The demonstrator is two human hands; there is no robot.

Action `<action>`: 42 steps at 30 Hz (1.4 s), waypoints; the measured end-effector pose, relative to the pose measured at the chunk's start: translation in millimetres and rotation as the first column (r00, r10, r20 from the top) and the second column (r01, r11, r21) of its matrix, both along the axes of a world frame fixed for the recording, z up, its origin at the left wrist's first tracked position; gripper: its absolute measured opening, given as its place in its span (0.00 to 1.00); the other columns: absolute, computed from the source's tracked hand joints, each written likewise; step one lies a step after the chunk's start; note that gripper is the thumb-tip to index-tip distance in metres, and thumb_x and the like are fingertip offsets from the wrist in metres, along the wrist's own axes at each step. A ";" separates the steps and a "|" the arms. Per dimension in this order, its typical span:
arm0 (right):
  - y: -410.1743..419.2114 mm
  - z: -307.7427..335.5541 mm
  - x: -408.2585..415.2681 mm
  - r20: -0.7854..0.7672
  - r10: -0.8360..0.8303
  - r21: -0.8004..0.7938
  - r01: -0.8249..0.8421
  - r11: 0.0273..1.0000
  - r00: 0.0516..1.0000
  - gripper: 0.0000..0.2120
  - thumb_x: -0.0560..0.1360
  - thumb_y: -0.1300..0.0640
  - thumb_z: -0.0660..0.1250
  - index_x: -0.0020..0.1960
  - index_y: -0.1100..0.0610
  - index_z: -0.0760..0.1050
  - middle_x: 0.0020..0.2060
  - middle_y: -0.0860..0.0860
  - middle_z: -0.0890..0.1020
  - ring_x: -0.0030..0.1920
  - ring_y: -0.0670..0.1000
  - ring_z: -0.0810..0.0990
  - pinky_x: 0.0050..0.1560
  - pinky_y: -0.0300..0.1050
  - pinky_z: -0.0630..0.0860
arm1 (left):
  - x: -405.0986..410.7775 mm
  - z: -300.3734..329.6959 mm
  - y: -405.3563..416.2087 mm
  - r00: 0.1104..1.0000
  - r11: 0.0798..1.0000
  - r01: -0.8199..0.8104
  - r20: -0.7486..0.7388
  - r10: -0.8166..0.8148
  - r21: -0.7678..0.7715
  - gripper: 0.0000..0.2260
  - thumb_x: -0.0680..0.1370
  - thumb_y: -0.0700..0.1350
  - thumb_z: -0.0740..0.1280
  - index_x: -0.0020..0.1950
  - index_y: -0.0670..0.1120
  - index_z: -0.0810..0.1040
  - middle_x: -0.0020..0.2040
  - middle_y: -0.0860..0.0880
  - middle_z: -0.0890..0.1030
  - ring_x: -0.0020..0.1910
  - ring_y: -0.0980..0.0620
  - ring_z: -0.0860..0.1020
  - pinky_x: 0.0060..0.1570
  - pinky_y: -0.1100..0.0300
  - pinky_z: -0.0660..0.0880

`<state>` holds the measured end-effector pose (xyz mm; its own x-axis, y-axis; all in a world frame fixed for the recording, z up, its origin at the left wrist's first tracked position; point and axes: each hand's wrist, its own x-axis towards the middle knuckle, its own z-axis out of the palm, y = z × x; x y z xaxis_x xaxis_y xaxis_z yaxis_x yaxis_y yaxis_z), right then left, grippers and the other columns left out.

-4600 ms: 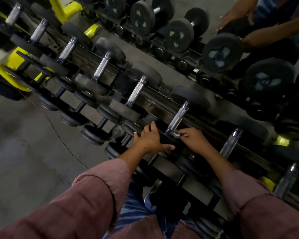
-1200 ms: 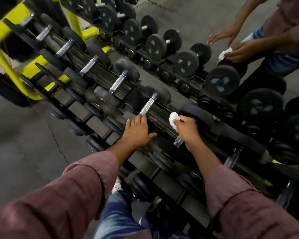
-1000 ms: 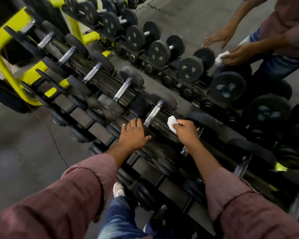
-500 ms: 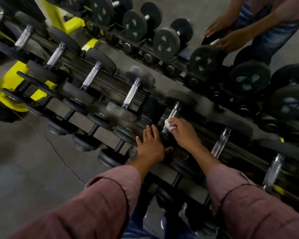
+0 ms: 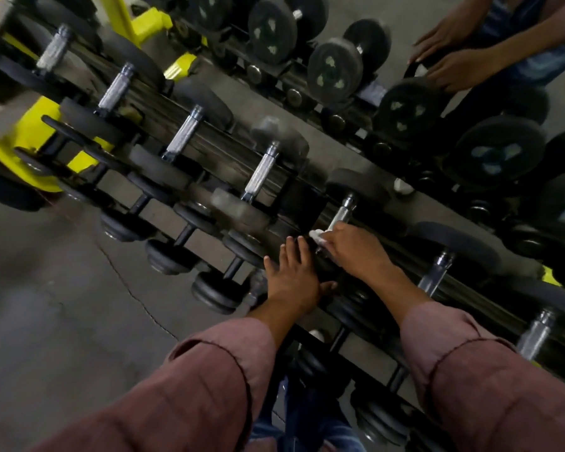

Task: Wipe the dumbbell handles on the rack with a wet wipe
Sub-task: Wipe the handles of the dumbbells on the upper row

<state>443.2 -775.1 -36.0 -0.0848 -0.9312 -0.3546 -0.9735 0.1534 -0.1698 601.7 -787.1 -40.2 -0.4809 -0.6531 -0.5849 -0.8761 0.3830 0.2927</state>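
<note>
A row of dumbbells with silver knurled handles lies across a dark rack [image 5: 209, 151]. My right hand [image 5: 353, 247] grips a white wet wipe [image 5: 317, 235] around the lower end of one silver handle [image 5: 341, 215]. My left hand [image 5: 291, 277] rests flat, fingers spread, on the black weight head beside that handle. The handle to the left [image 5: 260, 172] is bare. Most of the wipe is hidden inside my fist.
A second rack of larger black dumbbells [image 5: 335, 68] runs behind. Another person's hands [image 5: 450, 65] rest on a dumbbell at the upper right. A yellow frame [image 5: 30, 125] stands at the left. Smaller dumbbells [image 5: 216, 293] sit on a lower shelf above the cracked concrete floor [image 5: 62, 305].
My right hand carried the wipe from the previous handle onto this one and has slid toward its near end. My left hand shifted along to the weight head beside it.
</note>
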 end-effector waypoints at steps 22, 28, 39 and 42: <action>7.2 -19.1 -28.8 0.075 -0.044 -0.228 0.060 0.972 0.996 0.16 0.80 0.55 0.63 0.67 0.49 0.74 0.61 0.54 0.72 0.51 0.60 0.80 0.45 0.49 0.76 | -6.4 -0.7 13.6 0.994 0.992 -0.104 0.038 0.107 -0.070 0.52 0.75 0.72 0.63 0.82 0.47 0.35 0.83 0.41 0.45 0.82 0.43 0.48 0.77 0.33 0.44; 3.6 -13.5 -20.7 -0.021 0.008 -0.278 -0.014 0.961 1.000 0.14 0.78 0.55 0.61 0.62 0.54 0.76 0.58 0.54 0.73 0.51 0.56 0.79 0.44 0.49 0.78 | -3.0 -2.7 11.4 0.993 0.991 -0.115 0.024 0.117 -0.067 0.49 0.76 0.75 0.56 0.83 0.48 0.36 0.84 0.41 0.46 0.82 0.43 0.49 0.77 0.33 0.43; 2.1 -13.1 -32.6 -0.017 -0.065 -0.299 0.057 0.952 0.998 0.18 0.79 0.57 0.60 0.69 0.54 0.72 0.60 0.54 0.73 0.54 0.59 0.77 0.45 0.52 0.78 | -4.4 1.4 9.1 0.993 0.993 -0.105 0.040 0.107 -0.048 0.49 0.76 0.74 0.56 0.83 0.48 0.36 0.83 0.41 0.44 0.82 0.42 0.48 0.77 0.33 0.42; 0.5 -18.8 -33.6 -0.036 -0.097 -0.305 0.081 0.949 0.995 0.20 0.80 0.59 0.61 0.71 0.56 0.70 0.63 0.55 0.71 0.56 0.59 0.76 0.49 0.52 0.80 | -4.2 1.1 7.8 0.994 0.994 -0.097 0.046 0.099 -0.049 0.49 0.76 0.75 0.56 0.83 0.48 0.36 0.83 0.41 0.45 0.82 0.43 0.48 0.77 0.33 0.42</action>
